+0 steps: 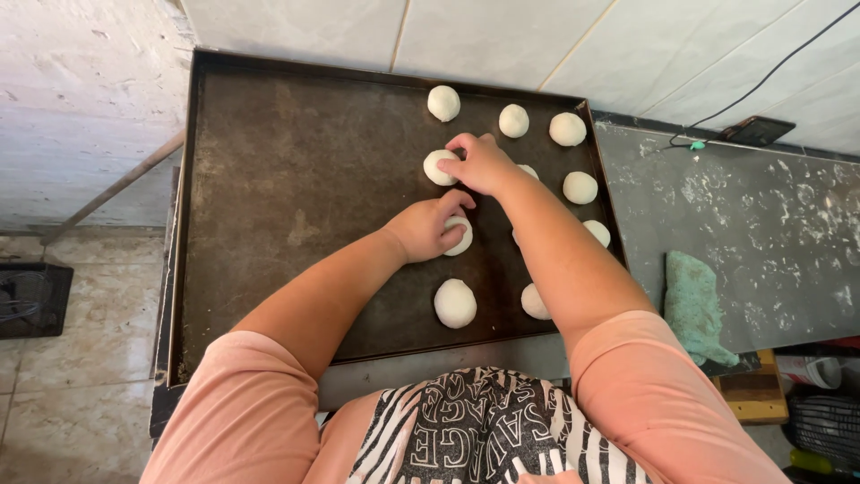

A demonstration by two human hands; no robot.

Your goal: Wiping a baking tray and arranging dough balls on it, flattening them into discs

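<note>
A large dark baking tray (pixel 287 179) lies in front of me with several white dough balls on its right half. My left hand (pixel 428 229) is curled over one dough ball (pixel 462 237) near the tray's middle. My right hand (pixel 482 163) reaches farther back, its fingertips resting on another dough ball (pixel 436 168). A third ball (pixel 455 303) sits alone closer to me. More balls line the far edge and the right side; some are partly hidden behind my right forearm.
To the right, a grey floured counter (pixel 770 233) holds a green cloth (pixel 694 305) and a phone (pixel 757 131) with a black cable. White tiled wall rises behind the tray. A tiled floor and a dark box (pixel 31 300) lie at the left.
</note>
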